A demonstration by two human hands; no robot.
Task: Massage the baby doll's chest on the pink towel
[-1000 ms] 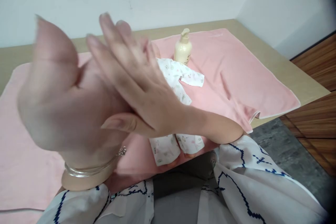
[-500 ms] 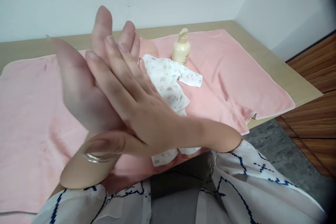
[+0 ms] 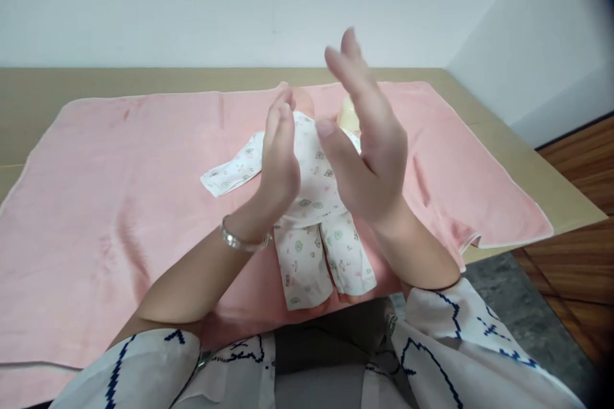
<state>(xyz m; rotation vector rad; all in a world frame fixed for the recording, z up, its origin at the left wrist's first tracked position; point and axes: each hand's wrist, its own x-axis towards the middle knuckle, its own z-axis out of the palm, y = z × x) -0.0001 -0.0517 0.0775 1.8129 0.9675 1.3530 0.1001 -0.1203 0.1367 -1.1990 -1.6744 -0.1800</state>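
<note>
Above the middle of a pink blanket [image 3: 167,217], both my hands are raised, apart from each other and empty. My left hand [image 3: 281,153], with a silver bracelet at its wrist, has its fingers stretched out, palm facing right. My right hand [image 3: 371,140] faces it, fingers extended and thumb spread. Beneath them a baby doll in a white printed top [image 3: 311,179] and matching trousers [image 3: 302,262] lies on the blanket; my hands partly cover its head and top. A cream pump bottle [image 3: 348,116] stands by the doll's shoulder, mostly behind my right hand.
The blanket covers much of a light wooden table [image 3: 407,75], which meets a white wall [image 3: 192,6] at the back. At the right stands wood-grained furniture [image 3: 582,160] above a dark grey floor [image 3: 508,300].
My palms were pressed together, the right hand over the left; now they have separated. My right hand has moved right. The view has shifted, showing more of the doll and its trousers.
</note>
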